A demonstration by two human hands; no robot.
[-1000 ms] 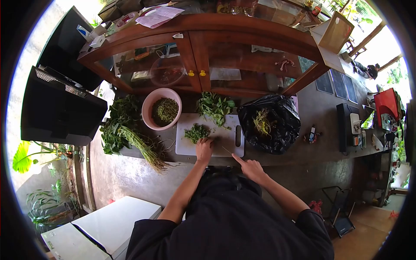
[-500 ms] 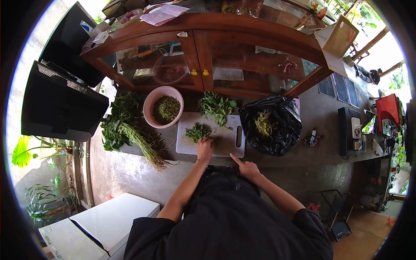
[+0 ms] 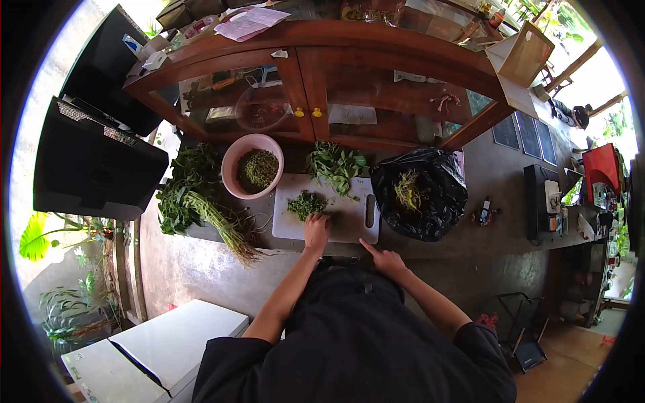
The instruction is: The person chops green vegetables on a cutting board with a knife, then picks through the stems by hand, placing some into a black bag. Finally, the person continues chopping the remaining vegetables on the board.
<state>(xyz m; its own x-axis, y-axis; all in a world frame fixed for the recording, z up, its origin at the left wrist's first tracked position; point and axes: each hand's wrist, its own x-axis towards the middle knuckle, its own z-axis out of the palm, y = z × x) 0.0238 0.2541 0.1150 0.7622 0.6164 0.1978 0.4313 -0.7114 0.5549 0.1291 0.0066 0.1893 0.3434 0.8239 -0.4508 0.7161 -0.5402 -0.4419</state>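
Grey concrete counter (image 3: 490,168) holds a white rectangular cutting board (image 3: 349,225) in front of a glass-fronted brown wooden cabinet (image 3: 322,74). Left hand (image 3: 317,230) rests on the board, fingers curled down on the pile of chopped green herbs (image 3: 306,203). Right hand (image 3: 388,258) sits at the board's near right corner, index finger extended; can't tell if it grips anything. Pink round plastic bowl (image 3: 252,166) of chopped greens sits left of the board, black plastic bag (image 3: 430,195) on the right, leafy green bunch (image 3: 195,198) far left.
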